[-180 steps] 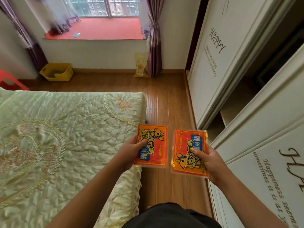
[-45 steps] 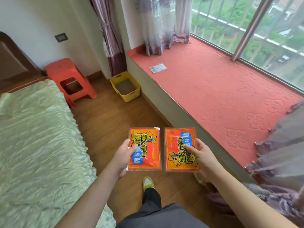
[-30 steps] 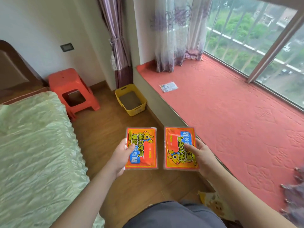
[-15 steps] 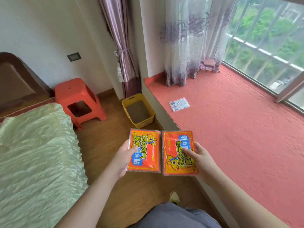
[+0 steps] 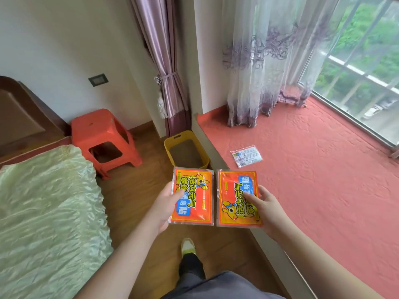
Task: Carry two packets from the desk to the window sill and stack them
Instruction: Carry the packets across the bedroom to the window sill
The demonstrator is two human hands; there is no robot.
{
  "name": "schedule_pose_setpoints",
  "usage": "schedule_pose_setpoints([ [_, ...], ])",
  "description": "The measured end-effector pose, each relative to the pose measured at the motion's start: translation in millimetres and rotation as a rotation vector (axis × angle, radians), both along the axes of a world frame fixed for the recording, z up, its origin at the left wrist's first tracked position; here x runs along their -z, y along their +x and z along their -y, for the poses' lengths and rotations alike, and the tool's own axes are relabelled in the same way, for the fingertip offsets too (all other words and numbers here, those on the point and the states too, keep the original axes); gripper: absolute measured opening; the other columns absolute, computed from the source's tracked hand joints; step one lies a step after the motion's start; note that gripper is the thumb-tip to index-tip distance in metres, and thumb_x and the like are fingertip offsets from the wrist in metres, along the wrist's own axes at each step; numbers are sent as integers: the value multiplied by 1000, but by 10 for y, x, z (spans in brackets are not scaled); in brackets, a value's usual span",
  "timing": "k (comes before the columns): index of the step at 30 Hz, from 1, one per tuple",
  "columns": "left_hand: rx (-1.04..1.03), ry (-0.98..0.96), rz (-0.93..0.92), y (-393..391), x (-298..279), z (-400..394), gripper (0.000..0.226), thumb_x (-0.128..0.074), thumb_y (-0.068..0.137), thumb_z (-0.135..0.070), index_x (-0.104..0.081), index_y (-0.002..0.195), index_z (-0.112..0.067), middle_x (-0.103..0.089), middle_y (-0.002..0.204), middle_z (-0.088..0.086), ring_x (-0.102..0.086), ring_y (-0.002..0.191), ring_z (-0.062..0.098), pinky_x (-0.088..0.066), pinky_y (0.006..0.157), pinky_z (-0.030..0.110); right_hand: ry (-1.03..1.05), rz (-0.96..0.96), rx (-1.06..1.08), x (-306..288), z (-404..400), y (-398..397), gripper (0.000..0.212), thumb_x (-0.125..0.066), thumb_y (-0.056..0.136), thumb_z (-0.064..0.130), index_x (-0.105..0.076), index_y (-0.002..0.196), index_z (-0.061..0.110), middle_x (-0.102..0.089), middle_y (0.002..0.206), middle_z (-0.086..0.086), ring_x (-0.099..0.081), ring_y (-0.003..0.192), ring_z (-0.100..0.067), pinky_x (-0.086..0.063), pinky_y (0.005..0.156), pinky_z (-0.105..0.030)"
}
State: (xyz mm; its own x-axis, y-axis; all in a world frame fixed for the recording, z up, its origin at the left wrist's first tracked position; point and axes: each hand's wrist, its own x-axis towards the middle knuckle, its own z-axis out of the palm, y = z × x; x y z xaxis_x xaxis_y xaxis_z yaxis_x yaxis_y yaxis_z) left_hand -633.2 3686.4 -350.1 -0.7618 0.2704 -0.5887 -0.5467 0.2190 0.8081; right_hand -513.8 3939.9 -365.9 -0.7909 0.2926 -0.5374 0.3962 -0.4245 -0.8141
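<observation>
I hold two flat orange packets side by side in front of me. My left hand [image 5: 165, 203] grips the left packet [image 5: 195, 196] by its left edge, thumb on top. My right hand [image 5: 266, 209] grips the right packet [image 5: 234, 198] by its right edge. The right packet hangs over the front edge of the window sill [image 5: 323, 180], a wide ledge covered in red cloth. The left packet is over the wooden floor, just short of the sill.
A small white packet [image 5: 246, 155] lies on the sill ahead. A yellow bin [image 5: 185, 147] stands on the floor against the sill wall, an orange stool [image 5: 103, 134] beside it. The bed [image 5: 47, 212] fills the left. Sheer curtains [image 5: 259, 72] hang at the sill's far end.
I have walked from beside the wardrobe to the window sill, carrying both packets. In the last second the view turned left along the sill and the packets drew closer to its edge.
</observation>
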Motion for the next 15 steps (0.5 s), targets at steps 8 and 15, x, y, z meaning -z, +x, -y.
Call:
schedule_pose_setpoints([
  [8, 149, 55, -3, -1165, 123, -6, 16, -56, 97, -25, -61, 106, -37, -79, 101, 1, -76, 93, 24, -61, 81, 49, 11, -5, 102, -86, 186, -937, 25, -66, 92, 16, -61, 116, 18, -79, 100, -11, -77, 83, -32, -62, 63, -41],
  [15, 293, 63, -37, -2008, 67, -145, 15, -54, 98, -26, -60, 109, -34, -78, 102, 0, -76, 93, 22, -61, 82, 49, 25, -16, 212, -211, 196, -1534, 30, -67, 91, 17, -61, 120, 20, -79, 102, -10, -77, 85, -33, -62, 64, -43],
])
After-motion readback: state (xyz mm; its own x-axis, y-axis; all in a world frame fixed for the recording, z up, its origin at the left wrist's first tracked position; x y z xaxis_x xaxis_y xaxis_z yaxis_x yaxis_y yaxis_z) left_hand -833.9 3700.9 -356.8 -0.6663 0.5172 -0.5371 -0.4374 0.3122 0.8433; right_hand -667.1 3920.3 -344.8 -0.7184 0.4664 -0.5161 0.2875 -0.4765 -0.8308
